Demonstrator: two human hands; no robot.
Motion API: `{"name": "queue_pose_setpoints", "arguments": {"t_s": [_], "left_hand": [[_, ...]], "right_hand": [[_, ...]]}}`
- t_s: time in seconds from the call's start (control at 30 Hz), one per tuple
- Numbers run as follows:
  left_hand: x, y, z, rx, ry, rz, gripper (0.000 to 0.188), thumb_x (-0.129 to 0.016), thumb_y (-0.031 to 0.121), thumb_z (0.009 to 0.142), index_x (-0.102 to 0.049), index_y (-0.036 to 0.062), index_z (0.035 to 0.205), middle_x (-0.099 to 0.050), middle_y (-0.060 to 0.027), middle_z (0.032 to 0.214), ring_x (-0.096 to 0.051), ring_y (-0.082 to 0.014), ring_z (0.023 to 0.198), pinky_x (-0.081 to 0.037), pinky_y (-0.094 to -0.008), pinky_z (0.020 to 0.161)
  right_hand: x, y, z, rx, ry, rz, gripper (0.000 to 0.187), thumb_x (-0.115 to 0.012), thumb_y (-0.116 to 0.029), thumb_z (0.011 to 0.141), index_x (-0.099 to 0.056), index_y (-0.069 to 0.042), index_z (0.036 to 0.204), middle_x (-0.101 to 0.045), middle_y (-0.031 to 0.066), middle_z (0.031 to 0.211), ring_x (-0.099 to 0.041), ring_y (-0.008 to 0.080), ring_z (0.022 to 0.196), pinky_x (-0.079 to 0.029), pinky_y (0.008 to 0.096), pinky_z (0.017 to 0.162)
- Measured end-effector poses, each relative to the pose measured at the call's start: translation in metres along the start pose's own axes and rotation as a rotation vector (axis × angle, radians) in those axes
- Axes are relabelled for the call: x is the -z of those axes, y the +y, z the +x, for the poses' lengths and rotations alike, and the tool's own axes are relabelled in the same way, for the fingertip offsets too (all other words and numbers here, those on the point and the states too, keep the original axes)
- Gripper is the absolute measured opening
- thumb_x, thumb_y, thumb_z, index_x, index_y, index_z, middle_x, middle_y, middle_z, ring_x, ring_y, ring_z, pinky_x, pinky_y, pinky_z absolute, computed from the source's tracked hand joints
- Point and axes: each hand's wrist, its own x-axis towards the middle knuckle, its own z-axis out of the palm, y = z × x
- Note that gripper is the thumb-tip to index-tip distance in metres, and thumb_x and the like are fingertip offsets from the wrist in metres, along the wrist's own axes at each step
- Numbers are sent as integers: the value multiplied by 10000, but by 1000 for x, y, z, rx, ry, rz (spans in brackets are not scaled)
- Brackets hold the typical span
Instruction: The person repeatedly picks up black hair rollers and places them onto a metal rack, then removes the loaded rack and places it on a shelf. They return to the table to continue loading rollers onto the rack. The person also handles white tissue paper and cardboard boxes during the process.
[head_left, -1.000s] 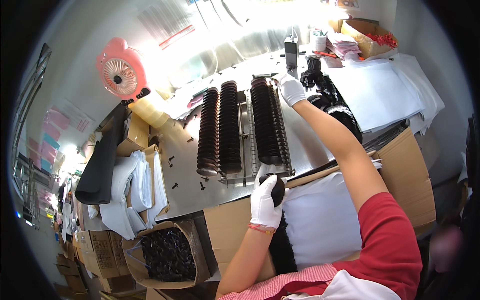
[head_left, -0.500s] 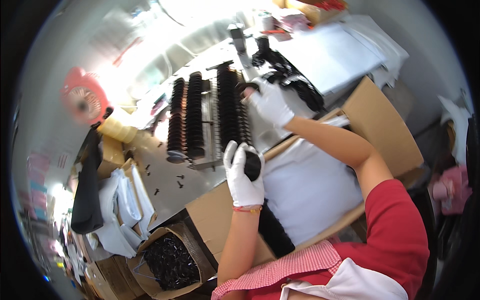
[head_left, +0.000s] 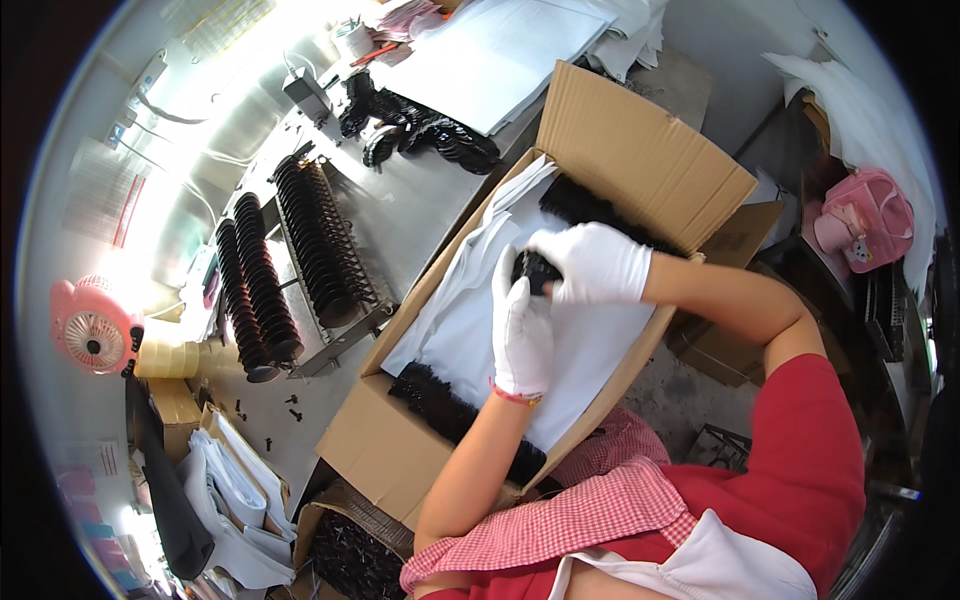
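Observation:
My left hand, in a white glove, is closed round one end of a small stack of black round pieces. My gloved right hand grips the other side of the same stack. Both hands are over an open cardboard box lined with white sheets. Inside it, one row of black pieces lies along the near left end and another row along the far end. Fingers partly cover the held stack, so its exact shape is hidden.
Left of the box, a metal rack on the steel table carries long rows of black discs. Loose black pieces lie beyond it. A pink fan stands far left. A carton of black parts is at the lower left.
My view has swung right. My right hand has left the rack's side and come over the box, joining my left hand on the black stack.

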Motion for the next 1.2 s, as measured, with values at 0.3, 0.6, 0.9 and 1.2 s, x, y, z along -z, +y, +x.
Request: {"name": "queue_pose_setpoints", "arguments": {"t_s": [0.3,0.6,0.9,1.2], "left_hand": [[35,-6,107,16,-28,442,576,-368,312,1047,-286,65,1561,-288,-77,1625,-236,-219,1502,-180,-375,1198],[38,-27,130,-262,-142,997,516,-406,120,999,-374,-46,1486,-461,-220,1483,-395,-303,1417,-283,-336,1167],[14,-17,110,-99,-74,1182,645,-496,98,911,-294,-47,1505,-345,-310,1524,-346,-388,1434,-290,-391,1180],[160,151,-54,-872,958,1686,292,-694,47,806,-527,45,1046,-572,-168,1099,-559,-335,1009,-436,-446,914]], "right_hand": [[32,101,77,233,190,-135,481,-679,44,726,-582,-67,1184,-643,152,1139,-625,341,1074,-508,395,930],[12,104,86,280,70,-482,249,-661,-216,833,-701,-32,996,-682,155,988,-663,342,914,-530,432,819],[12,84,90,134,48,-472,196,-673,-188,846,-646,-42,973,-694,189,899,-670,375,887,-532,448,812],[-24,-94,90,371,-146,666,461,-683,-147,896,-571,-31,1327,-626,172,1274,-610,272,1186,-470,361,1026]]}}
